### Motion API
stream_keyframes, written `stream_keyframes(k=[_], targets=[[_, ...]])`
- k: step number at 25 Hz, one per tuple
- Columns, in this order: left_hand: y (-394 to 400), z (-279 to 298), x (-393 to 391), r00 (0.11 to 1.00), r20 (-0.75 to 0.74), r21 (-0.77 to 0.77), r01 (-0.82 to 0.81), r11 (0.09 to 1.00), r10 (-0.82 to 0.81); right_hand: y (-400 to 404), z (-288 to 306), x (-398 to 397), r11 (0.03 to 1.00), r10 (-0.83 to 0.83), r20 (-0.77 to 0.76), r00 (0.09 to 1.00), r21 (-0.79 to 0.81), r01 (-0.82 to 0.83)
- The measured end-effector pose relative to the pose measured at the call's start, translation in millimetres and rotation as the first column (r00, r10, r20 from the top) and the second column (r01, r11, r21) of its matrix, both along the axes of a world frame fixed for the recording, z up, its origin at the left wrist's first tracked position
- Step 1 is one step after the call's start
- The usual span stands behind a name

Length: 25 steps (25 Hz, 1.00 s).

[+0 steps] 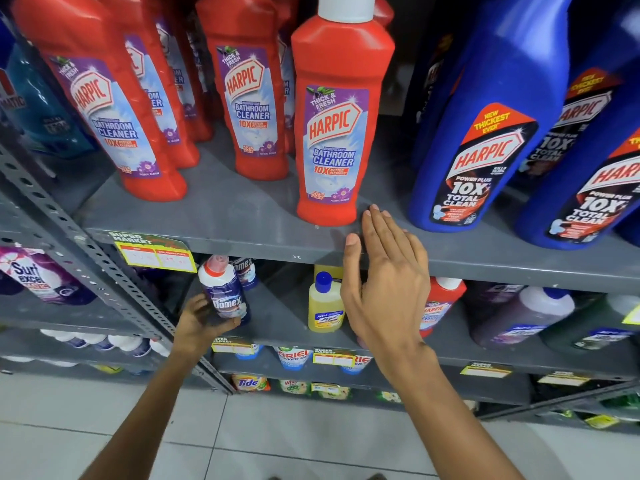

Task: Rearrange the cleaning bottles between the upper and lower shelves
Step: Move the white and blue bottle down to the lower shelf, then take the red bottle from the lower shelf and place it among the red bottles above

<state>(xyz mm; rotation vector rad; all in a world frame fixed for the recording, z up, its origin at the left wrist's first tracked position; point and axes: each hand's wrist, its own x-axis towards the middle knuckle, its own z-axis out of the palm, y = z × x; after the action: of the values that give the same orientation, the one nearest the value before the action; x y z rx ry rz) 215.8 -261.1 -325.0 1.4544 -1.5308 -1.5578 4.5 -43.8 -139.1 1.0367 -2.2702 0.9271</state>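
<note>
Left hand grips a Domex bottle near the front edge of the lower shelf. Right hand, fingers flat and spread, holds nothing, just beside a red Harpic bottle at the upper shelf's front edge.

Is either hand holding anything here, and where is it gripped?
The left hand grips the Domex bottle around its lower body. The right hand is open and holds nothing.

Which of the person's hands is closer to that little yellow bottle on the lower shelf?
The right hand: it hangs open just beside the yellow bottle, partly in front of it. The left hand is further left, gripping the Domex bottle.
</note>
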Motion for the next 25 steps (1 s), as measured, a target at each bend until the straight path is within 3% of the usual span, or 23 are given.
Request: stream_keyframes(k=[2, 3, 6, 8, 12, 16, 20, 25], targets=[[41.0, -11.8, 8.8, 0.966, 0.184, -0.042, -0.175, 0.984, 0.179, 8.2, -3.0, -2.2, 0.995, 0.093, 0.008, 0.996, -0.048, -0.093], [67.6, -17.3, 9.7, 0.954, 0.229, -0.02, -0.194, 0.981, 0.193, 17.0, -7.6, -2.6, 0.982, 0.159, 0.011, 0.987, -0.104, -0.157], [156.7, -30.6, -15.1, 0.986, 0.161, 0.12, -0.062, 0.991, 0.042, 70.8, -41.4, -4.2, 0.909, 0.344, -0.018, 0.939, -0.243, -0.338], [208.9, -28.0, -47.2, 0.989, 0.107, 0.102, 0.09, 0.991, -0.101, 120.7, -76.3, -9.2, 0.899, 0.38, 0.024, 0.925, -0.244, -0.363], [283.7, -1.3, -135.0, 0.953, 0.009, -0.076, 0.302, 0.95, -0.303, 200.9, -139.6, -50.1, 0.975, 0.212, 0.323, 0.922, -0.128, -0.18], [325.2, 20.6, -212.9, 0.944, -0.01, -0.307, 0.31, 0.9, -0.329, 232.4, -179.4, -99.9, 0.988, 0.063, 0.557, 0.828, 0.081, -0.13], [338.9, 11.3, -264.6, 0.98, -0.02, -0.247, 0.186, 0.951, -0.197, 229.1, -211.9, -136.0, 0.941, 0.041, 0.675, 0.737, 0.223, -0.257], [331.3, -8.3, -298.8, 0.993, 0.026, -0.199, 0.121, 0.973, -0.118, 210.0, -256.1, -153.8, 0.915, 0.042, 0.744, 0.667, 0.239, -0.324]])
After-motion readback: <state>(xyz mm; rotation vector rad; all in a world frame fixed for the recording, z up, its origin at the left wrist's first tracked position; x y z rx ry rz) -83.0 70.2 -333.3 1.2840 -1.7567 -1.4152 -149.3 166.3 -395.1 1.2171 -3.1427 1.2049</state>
